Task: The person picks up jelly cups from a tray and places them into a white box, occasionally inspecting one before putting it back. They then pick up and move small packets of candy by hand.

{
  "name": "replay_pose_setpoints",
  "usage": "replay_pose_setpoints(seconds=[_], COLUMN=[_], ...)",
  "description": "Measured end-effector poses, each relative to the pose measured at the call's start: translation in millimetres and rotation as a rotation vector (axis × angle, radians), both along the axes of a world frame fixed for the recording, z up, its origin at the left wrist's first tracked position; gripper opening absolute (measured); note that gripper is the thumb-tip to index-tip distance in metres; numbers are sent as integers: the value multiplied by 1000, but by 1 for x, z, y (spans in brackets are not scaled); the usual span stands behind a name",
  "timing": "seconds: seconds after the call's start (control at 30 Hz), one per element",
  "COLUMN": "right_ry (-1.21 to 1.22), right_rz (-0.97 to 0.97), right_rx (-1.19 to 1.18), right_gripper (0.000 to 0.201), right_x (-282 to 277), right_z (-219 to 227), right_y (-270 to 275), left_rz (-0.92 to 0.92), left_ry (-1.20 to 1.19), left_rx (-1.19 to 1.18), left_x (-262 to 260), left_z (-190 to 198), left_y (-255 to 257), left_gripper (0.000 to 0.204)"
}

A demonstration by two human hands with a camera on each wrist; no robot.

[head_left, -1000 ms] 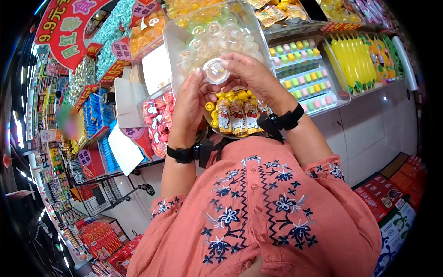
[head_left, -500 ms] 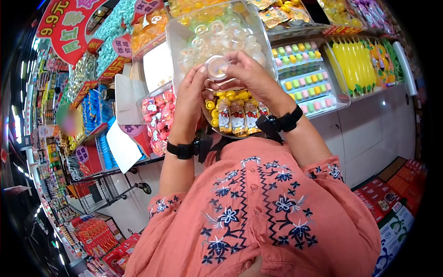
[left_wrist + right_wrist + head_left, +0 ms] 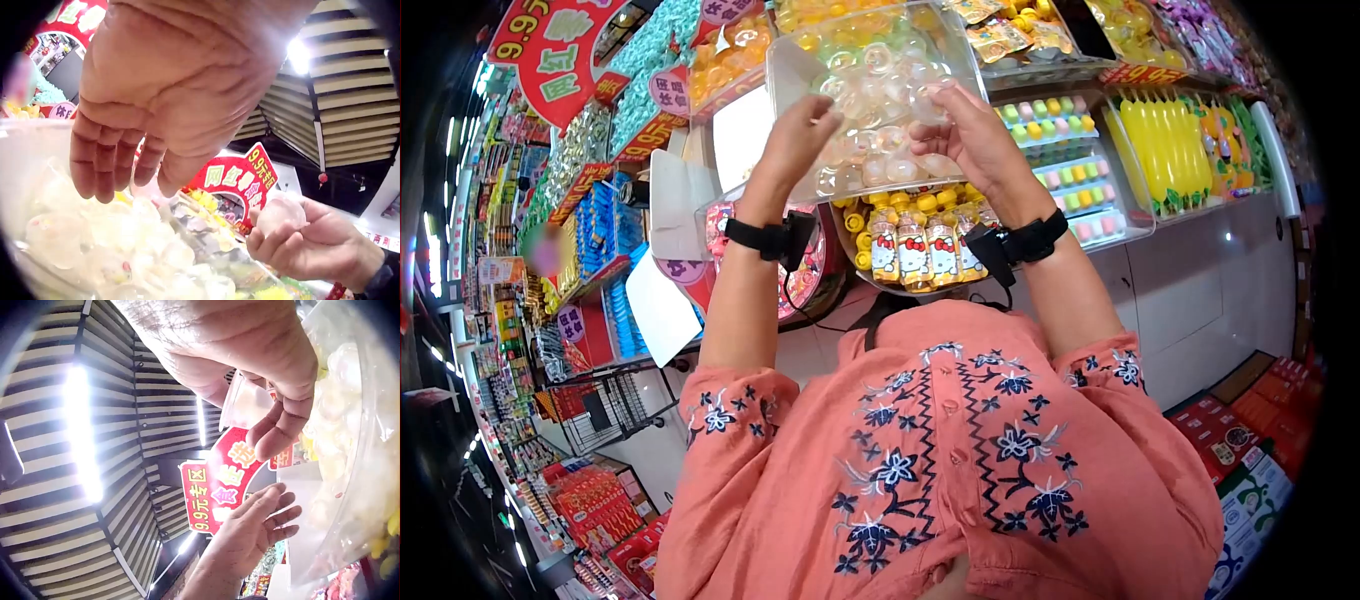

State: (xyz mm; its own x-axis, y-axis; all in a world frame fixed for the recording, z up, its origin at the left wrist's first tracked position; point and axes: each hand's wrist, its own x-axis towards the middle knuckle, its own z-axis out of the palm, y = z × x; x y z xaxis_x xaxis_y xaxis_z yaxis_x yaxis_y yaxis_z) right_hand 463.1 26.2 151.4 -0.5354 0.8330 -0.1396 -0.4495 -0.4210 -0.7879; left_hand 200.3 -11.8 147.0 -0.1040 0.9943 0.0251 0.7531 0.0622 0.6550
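Note:
My right hand [image 3: 975,145] holds a clear, round, capsule-like plastic cup [image 3: 281,212] between thumb and fingers, over the right side of a clear plastic bin [image 3: 792,75]. In the right wrist view, the cup's flat rim shows beyond the curled fingers. Many similar clear cups [image 3: 870,120] fill the bin, some with small coloured bits inside. My left hand [image 3: 800,140] hovers above the bin's left side with nothing in it. Its fingers hang down, loosely bent, in the left wrist view.
Yellow-capped bottles with cat pictures [image 3: 915,250] stand before the bin. To the right are trays of pastel pieces [image 3: 1070,190] and long yellow packs [image 3: 1165,150]. A white board [image 3: 740,145] and blue packets [image 3: 605,240] lie left; a shopping cart [image 3: 610,410] stands below.
Both hands were together on the cup in front of the bin. The left hand has let go and moved left; the right has moved up and right with the cup.

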Motion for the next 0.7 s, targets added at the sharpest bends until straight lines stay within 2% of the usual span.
replay_pose_setpoints(seconds=[0.07,0.1,0.23,0.33,0.43,0.53,0.7], right_ry=[-11,-16,-32,-32,-24,-22,-84], right_rz=[13,20,65,111,134,159,155], right_rx=[-8,-13,-14,21,28,32,33], right_gripper=[36,37,34,38,41,41,42], right_x=[-1,-2,-2,-3,-5,-5,-3], right_z=[-7,-11,-15,-14,-17,-15,-5], right_y=[0,0,-4,-5,-7,-8,-13], left_rz=[-156,-101,-160,-231,-241,-219,-183], left_ry=[190,204,285,393,511,588,530], left_rx=[57,-16,-145,-134,-234,-183,-185], left_x=[2,12,23,28,35,35,29], left_z=[-20,-20,-28,-33,-29,-35,-25], left_y=[2,-2,-1,3,5,6,9], left_gripper=[41,40,42,43,52,48,45])
